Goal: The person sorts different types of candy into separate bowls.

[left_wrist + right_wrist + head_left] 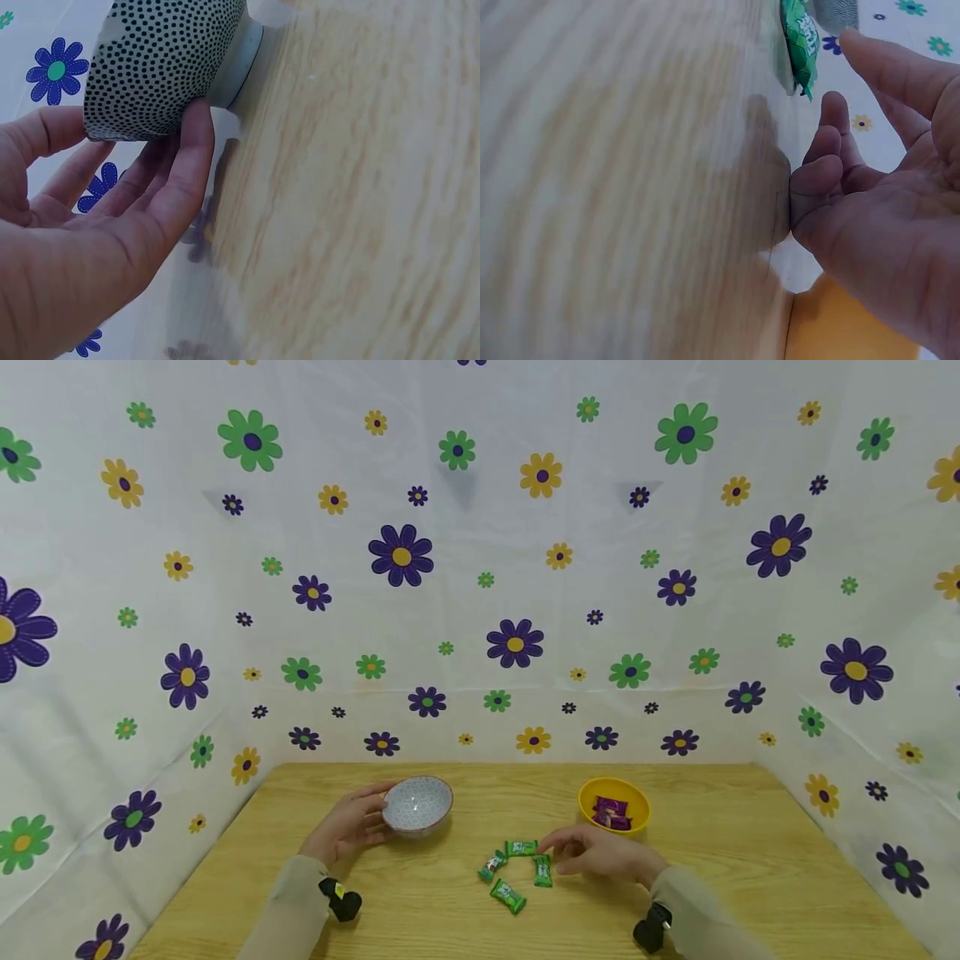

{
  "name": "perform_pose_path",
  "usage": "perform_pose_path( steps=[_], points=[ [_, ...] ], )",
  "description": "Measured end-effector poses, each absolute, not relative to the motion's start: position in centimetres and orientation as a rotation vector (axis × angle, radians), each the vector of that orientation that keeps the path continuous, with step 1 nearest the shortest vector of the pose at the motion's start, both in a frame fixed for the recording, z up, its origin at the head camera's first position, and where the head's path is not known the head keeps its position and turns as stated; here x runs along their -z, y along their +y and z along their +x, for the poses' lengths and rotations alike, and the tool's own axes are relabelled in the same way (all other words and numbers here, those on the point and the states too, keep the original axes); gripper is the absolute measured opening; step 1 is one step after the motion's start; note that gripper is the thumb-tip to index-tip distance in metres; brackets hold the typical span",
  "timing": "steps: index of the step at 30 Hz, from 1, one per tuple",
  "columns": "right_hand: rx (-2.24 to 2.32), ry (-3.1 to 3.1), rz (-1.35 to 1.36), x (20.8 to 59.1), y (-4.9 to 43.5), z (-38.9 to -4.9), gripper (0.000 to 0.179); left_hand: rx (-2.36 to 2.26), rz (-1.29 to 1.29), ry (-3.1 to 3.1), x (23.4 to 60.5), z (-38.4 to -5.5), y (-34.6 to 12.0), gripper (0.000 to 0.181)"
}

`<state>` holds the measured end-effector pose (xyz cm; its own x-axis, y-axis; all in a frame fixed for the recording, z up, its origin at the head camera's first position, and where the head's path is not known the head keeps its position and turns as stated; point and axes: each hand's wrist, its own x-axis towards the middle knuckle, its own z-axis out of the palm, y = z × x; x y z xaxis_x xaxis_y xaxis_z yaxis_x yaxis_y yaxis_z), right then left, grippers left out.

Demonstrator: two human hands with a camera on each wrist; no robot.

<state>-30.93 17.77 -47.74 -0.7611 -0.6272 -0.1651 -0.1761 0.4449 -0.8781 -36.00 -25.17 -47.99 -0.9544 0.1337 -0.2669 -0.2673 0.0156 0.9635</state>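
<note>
My left hand (360, 822) grips the side of a small bowl (417, 806), pale patterned inside with a reddish-brown rim. Outside, the bowl (161, 71) is covered in dark dots; one digit lies at its rim and another against its wall near the white foot. Several green-wrapped candies lie in a loose ring on the table, the closest to my right hand (600, 853) being an upright-lying candy (543, 871). In the right wrist view, a gap shows between the bent fingers of that hand (885, 180) and a green candy (801, 45); nothing is in its grasp.
A yellow bowl (637, 793) holding purple-wrapped candies (611, 810) stands just behind my right hand. The light wooden table (420, 902) meets a white flowered cloth (480, 710) at the back and along both sides.
</note>
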Motion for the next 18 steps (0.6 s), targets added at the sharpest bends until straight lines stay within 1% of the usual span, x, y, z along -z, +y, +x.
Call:
perform_pose_path(
  steps=[9,18],
  points=[
    [1.141,2.318,-0.719,47.74,16.93,-31.31,0.031,-2.005,-0.177,2.040,47.92,-36.15,-25.06,0.050],
    [1.089,2.364,-0.767,47.85,16.93,-31.06,0.018,-1.970,-0.152,2.043,48.11,-36.24,-24.81,0.050]
  ],
)
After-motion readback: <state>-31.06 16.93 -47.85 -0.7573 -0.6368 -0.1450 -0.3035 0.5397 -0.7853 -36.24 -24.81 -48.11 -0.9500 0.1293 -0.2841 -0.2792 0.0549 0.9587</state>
